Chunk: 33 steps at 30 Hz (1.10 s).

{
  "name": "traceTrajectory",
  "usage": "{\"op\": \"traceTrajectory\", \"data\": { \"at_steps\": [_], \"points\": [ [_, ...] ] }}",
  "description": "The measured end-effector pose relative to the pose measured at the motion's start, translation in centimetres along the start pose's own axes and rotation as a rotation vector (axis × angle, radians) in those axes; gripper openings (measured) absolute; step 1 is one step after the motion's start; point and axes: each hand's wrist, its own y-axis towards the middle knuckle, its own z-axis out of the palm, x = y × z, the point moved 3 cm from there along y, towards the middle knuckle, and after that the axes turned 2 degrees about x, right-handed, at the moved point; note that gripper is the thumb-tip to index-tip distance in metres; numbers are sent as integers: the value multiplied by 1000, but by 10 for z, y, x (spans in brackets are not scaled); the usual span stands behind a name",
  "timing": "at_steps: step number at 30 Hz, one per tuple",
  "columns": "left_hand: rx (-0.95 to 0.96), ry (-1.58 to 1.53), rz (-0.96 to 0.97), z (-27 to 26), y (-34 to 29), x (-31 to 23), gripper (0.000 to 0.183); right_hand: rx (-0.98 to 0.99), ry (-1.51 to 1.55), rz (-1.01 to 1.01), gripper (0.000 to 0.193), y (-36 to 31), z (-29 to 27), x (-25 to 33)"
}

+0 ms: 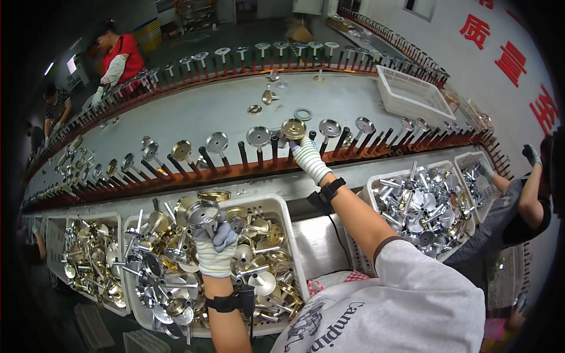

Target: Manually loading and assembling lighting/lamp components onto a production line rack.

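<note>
My left hand (216, 250), in a striped knit glove, is closed on a silver round metal part (203, 215) above a white bin (286, 226). That bin is heaped with gold and silver disc-headed metal parts with tubular stems. Stretched forward, my gloved right hand (310, 159) grips a gold disc-headed part (293, 127) from beneath, at the line of upright posts. My fingers partly hide its underside. Just left of it a silver disc-headed part (258, 137) sits on a post. To its right is another silver disc-headed part (329, 127).
A line of dark-tipped red posts (242, 154) loops around a grey metal table (212, 103). Loose parts and a grey ring (302, 114) lie there, with an empty white crate (415, 94). Full bins (406, 206) flank me. Co-workers stand at far left (120, 65) and right (532, 188).
</note>
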Motion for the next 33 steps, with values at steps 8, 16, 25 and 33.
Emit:
{"op": "traceTrajectory", "data": {
  "at_steps": [8, 16, 25, 33],
  "points": [
    [25, -14, -72, 7, 5, 9, 31, 320, 215, -269, 32, -89, -28, 77],
    [-252, 187, -167, -12, -12, 5, 37, 998, 1154, 47, 57, -185, -11, 143],
    [-77, 375, -174, -24, -2, 19, 31, 280, 690, -390, 43, -151, -59, 104],
    [-481, 159, -93, -26, -8, 14, 30, -434, 976, -61, 30, -11, -106, -37]
  ]
}}
